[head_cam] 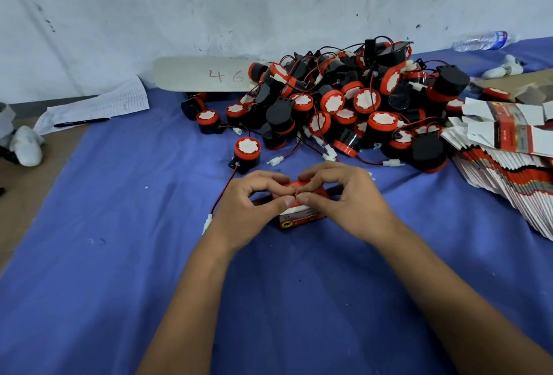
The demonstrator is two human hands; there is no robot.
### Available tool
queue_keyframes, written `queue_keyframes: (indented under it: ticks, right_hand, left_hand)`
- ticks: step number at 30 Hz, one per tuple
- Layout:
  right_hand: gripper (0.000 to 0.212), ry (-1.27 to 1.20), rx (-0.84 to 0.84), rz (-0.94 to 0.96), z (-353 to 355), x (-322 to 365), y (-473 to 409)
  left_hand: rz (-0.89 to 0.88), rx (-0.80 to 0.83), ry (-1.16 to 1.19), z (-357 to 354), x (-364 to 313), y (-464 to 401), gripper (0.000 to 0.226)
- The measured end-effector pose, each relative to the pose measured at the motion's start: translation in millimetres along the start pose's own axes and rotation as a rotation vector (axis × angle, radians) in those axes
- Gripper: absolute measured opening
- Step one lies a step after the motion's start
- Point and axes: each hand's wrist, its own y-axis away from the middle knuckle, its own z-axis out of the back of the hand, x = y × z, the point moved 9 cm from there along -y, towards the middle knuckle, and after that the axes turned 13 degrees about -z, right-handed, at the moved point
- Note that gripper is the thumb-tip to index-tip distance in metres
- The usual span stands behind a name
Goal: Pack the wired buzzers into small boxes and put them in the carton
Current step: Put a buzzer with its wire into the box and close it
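- A small red box [294, 211] was pinched from both sides on the blue cloth [119, 255]: the left hand [251, 210] and the right hand [344, 201] were curled over its top, thumbs and forefingers meeting at the upper edge.
- Most of the box was hidden beneath the fingers; only its near face, with a small dark emblem and print too fine to be read, was exposed. Whether a buzzer was inside could not be told.
- Just beyond the left hand a single buzzer [246, 152] with a red rim and white face was seen, its red-and-black wire [223, 192] running down beside the left wrist to a white connector [207, 223], partly covered by that wrist.
- Beyond both hands a heap of wired buzzers [344, 99] was piled, the wires too tangled to be traced one by one.
- To the right of the right hand a fanned stack of flat box blanks [508, 162] was cut off by the frame edge.
- Far beyond the left hand a lined sheet [98, 105] with a pen [82, 122] was laid; its writing was illegible.
- A plastic bottle [481, 40] lay by the wall, far beyond the right hand.
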Motion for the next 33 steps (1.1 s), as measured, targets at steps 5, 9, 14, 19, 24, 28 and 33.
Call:
queue_keyframes:
  ticks: [5, 9, 14, 19, 24, 28, 33]
  right_hand:
    - [0.011, -0.106, 0.076, -0.067, -5.8, -3.4, -0.1]
    - [0.014, -0.083, 0.120, -0.001, -8.3, 4.1, 3.1]
    - [0.015, 0.042, 0.073, 0.168, -9.8, 18.5, 9.9]
    - [0.037, 0.258, 0.066, 0.381, -23.5, 36.8, 20.6]
    - [0.033, 0.380, 0.006, 0.394, -24.2, 42.7, 23.8]
    - [0.011, 0.415, -0.047, 0.382, -28.0, 49.8, 23.3]
    - [0.008, 0.333, -0.010, 0.326, -27.8, 45.3, 19.6]
  left_hand:
    - [0.040, 0.032, 0.030, -3.9, 3.1, 0.6, 0.013]
    - [-0.024, 0.069, 0.019, -4.8, 1.8, 0.6, 0.015]
    - [0.007, 0.111, 0.157, -0.6, 11.5, 5.7, 0.029]
    - [0.034, 0.136, -0.018, -4.2, 15.2, 7.2, 0.070]
    - [-0.041, 0.105, -0.147, -4.8, 4.1, 2.5, 0.064]
    - [-0.050, 0.149, -0.162, -8.9, -0.9, 2.1, 0.062]
    - [-0.040, 0.151, -0.158, -8.6, -1.0, 1.5, 0.062]
